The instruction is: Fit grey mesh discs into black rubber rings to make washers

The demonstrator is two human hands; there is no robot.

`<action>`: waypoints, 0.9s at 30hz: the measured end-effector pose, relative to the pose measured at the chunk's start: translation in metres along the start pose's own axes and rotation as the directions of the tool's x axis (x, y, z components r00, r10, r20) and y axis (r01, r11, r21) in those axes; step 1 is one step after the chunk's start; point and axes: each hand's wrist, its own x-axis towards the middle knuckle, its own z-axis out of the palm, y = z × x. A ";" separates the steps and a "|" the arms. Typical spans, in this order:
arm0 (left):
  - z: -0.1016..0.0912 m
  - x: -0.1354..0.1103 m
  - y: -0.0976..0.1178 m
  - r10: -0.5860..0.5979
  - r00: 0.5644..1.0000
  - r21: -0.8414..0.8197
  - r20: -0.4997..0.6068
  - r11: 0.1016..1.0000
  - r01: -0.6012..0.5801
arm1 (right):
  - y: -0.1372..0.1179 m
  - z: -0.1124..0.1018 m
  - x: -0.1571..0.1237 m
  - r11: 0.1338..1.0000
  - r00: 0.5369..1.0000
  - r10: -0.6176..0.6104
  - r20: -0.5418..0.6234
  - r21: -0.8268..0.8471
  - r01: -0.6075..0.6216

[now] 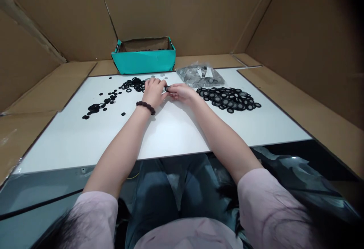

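Observation:
My left hand (pixel 154 92), with a dark beaded band at its wrist, and my right hand (pixel 182 92) meet over the middle of the white board. A small black round piece (pixel 167 88) is pinched in the fingertips of my right hand. My left fingers are curled close against the same piece; what they grip is partly hidden. Just behind and left of my left hand lies a heap of black rings (pixel 135 84), with grey discs (pixel 162 75) behind it. Black discs (pixel 95 107) trail toward the left front. Black rings with grey centres (pixel 227 98) are piled right of my right hand.
At the back stands a turquoise box (pixel 145 61) with dark pieces inside. A clear plastic bag (pixel 200 75) of grey and dark pieces lies beside it. Cardboard walls (pixel 182 17) surround the white board (pixel 176 135). One black disc (pixel 123 114) lies apart at the left.

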 end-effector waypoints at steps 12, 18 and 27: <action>-0.001 0.000 -0.005 -0.072 0.997 -0.030 0.021 0.997 0.072 | -0.001 -0.008 0.003 0.999 0.999 -0.012 0.031 -0.039 0.014; 0.004 0.003 -0.012 -0.031 1.000 -0.116 0.007 0.993 0.031 | 0.004 -0.009 0.008 0.992 0.996 -0.080 -0.036 -0.101 0.076; 0.006 0.003 -0.014 -0.058 0.998 -0.185 0.027 0.981 0.062 | 0.004 -0.009 0.007 0.997 0.999 -0.039 -0.021 -0.063 0.037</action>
